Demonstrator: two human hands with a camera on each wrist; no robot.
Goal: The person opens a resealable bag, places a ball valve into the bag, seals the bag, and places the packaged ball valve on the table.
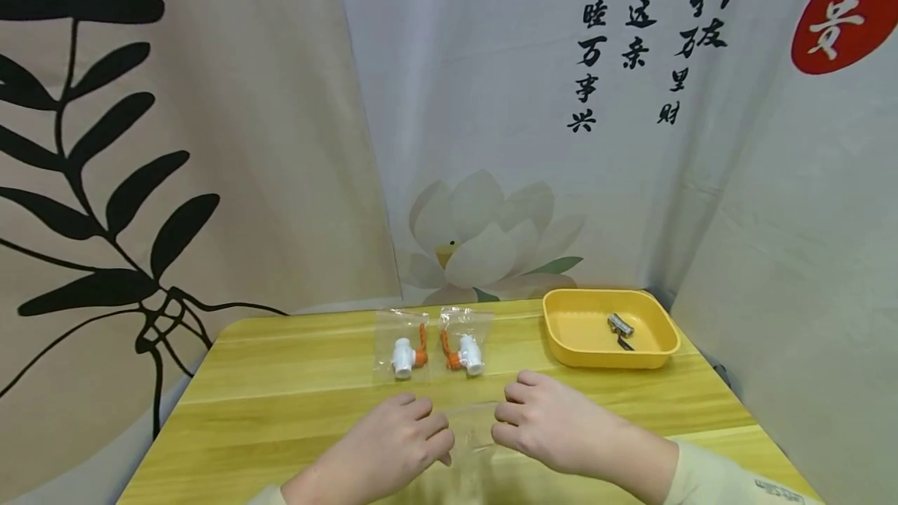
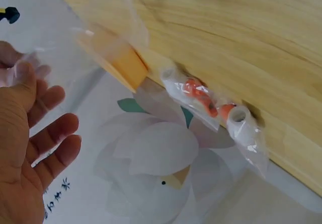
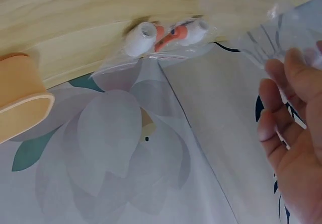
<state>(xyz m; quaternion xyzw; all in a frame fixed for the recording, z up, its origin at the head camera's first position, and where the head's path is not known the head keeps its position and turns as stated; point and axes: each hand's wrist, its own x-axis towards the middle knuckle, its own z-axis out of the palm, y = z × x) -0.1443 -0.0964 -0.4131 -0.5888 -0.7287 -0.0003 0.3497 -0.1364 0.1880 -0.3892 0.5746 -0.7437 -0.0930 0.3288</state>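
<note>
A clear plastic bag (image 1: 471, 425) stretches between the two hands over the near part of the table. My left hand (image 1: 393, 443) pinches one side of it between thumb and index finger. Its opposite side is pinched by my right hand (image 1: 554, 423). In the left wrist view the see-through film (image 2: 113, 12) spreads out beyond the left hand (image 2: 30, 123). The right wrist view shows the right thumb and index finger together on the film (image 3: 251, 7), the other fingers loosely bent. Beyond the hands lie two white valves with orange handles (image 1: 403, 357) (image 1: 470, 355), each in a clear bag.
At the back right of the wooden table (image 1: 281, 388) stands a yellow tray (image 1: 596, 358) holding a small metallic piece (image 1: 620, 325) and a dark strip. A printed curtain (image 1: 491, 100) hangs behind the table's far edge.
</note>
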